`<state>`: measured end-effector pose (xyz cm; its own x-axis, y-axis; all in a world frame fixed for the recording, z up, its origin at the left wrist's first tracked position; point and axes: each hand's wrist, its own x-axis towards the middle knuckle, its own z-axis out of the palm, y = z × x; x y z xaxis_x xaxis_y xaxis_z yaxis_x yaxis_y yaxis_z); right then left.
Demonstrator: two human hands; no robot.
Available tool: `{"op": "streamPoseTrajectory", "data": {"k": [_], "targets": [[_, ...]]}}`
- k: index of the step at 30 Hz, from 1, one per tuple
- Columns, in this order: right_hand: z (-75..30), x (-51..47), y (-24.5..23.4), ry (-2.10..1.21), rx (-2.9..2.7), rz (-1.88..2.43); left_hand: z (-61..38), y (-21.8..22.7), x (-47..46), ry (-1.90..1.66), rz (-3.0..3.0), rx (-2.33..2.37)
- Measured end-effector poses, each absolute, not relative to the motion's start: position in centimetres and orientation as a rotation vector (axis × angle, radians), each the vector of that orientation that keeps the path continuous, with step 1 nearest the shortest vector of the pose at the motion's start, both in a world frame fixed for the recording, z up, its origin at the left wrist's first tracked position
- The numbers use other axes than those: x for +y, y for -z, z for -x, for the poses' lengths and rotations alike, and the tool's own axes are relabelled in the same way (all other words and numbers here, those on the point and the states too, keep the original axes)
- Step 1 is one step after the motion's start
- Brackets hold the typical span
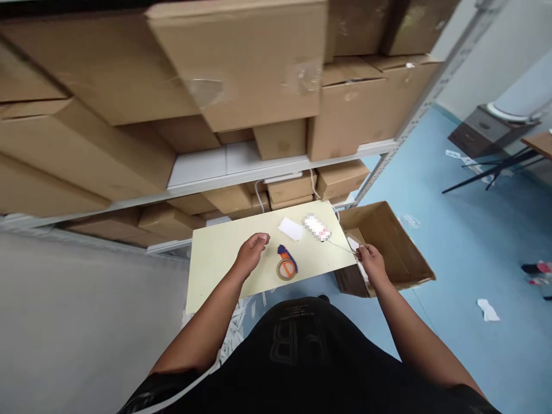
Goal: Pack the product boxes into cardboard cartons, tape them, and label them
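A thin white cord point(341, 247) runs from a white and pinkish item point(317, 227), pixelated beyond recognition, across to my right hand point(372, 263). That hand pinches the cord at the right edge of the pale yellow board point(224, 253). Over the board's middle, my left hand point(253, 253) hovers with its fingers curled together, and nothing shows in them. Close to it lies a tape dispenser point(287, 264) in orange and blue with a roll of tape. A white rectangular piece point(291, 228), perhaps paper or card, lies between the left hand and the pixelated item.
An open cardboard box point(401, 247) stands on the floor against the board's right end, with something white inside its near left side. Ahead, a metal shelf point(276, 172) carries several cartons point(254, 63). White scraps point(235, 330) lie below the board. At far right are a drawer unit point(485, 129) and table legs.
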<state>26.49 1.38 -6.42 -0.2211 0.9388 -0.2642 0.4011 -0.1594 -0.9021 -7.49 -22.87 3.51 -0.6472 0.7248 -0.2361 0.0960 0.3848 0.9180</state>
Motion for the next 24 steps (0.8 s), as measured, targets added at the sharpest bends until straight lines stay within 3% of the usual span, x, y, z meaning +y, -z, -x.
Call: {"op": "streamPoseTrajectory", "data": {"k": [12,24], "targets": [[-11.9,-11.9,4.7,-1.626,-1.904,1.34,13.1,-0.1,-42.3,-1.491,-0.303,2.053],[-1.1,-10.1,3.7,-1.836,-2.197,1.003,9.4,1.3,-45.8,-1.618,0.045,2.211]]}}
